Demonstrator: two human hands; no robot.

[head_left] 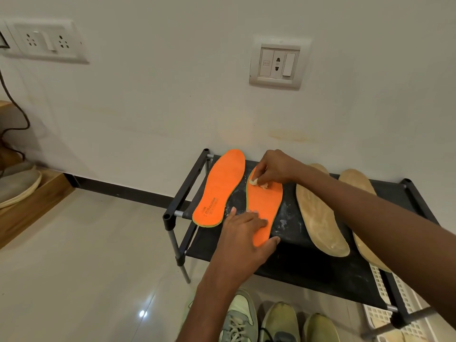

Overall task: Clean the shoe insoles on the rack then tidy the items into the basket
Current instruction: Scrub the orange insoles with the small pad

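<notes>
A: Why is the left hand (pixel 249 230) lying on the heel end of that orange insole (pixel 265 206)?

B: It is pressing down with straight fingers, gripping nothing, so I am judging it is pinning the insole to the black rack (pixel 308 245) while the other hand is rubbing

A: And the right hand (pixel 274 167)?

B: It is pinching a small white wad (pixel 257 181) against the toe end; cloth or tissue, I am not able to tell

A: The other insoles?

B: A second orange insole (pixel 218 188) is lying just beside, to the left, and two tan insoles (pixel 320 213) are waiting to the right, the far one partly hidden by the forearm

A: The basket?

B: Only a white lattice basket (pixel 404 314) is peeking out under the rack, cut off at the edge; shoes (pixel 240 317) are sitting below too
</notes>
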